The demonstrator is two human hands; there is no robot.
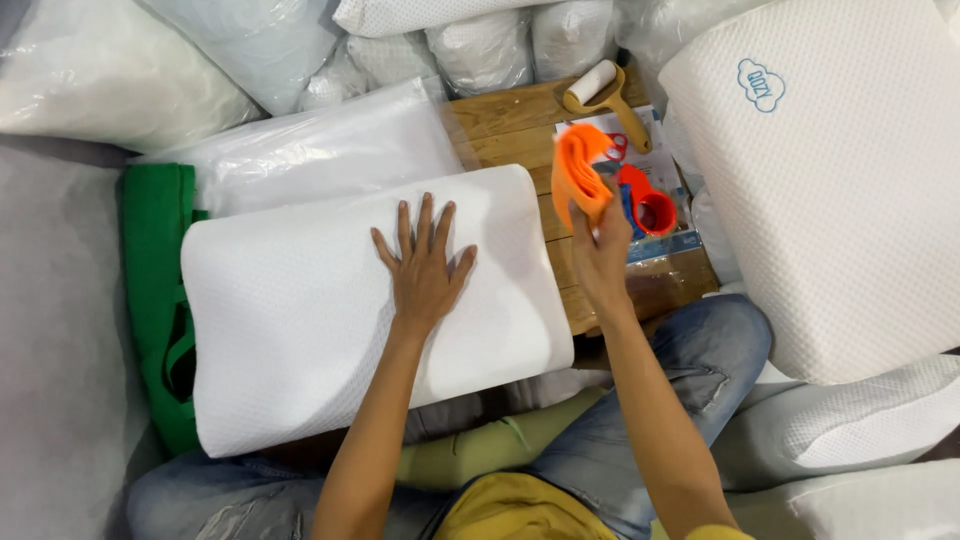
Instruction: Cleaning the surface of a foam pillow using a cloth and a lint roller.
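Pillows crowd the whole view, and the biggest thing in hand is the white contoured pillow (pixel 300 330) lying across the person's lap and jutting over the edge of the low wooden desk (pixel 505 125). Its cover is a fine dotted knit, smooth and taut, with one raised lobe along the far long edge and softly rounded corners. To the right a second knit pillow (pixel 840 190) of the same make leans in, and plastic-bagged pillows (pixel 320 150) are stacked behind. A green fabric bag (pixel 155 290) lies flat under the lap pillow's left end.

The left hand (pixel 424 270) is spread flat, fingers fanned, pressing down on the upper middle of the white pillow and gripping nothing. Keeping that palm wide and centred looks like the right way to stop the foam from sliding or rocking; pressing nearer an edge would likely tip it.

The right hand (pixel 603 255) is clenched around the lower end of a folded orange cloth (pixel 580 175), lifted above the desk just past the pillow's right end. The cloth is bright, looped over on itself, hanging clear of the pillow. A firm pinch low on the fold should keep it from unfurling.

Smaller things sit on the desk behind: red-handled scissors (pixel 648 205) and a lint roller (pixel 605 90) with a tan handle.
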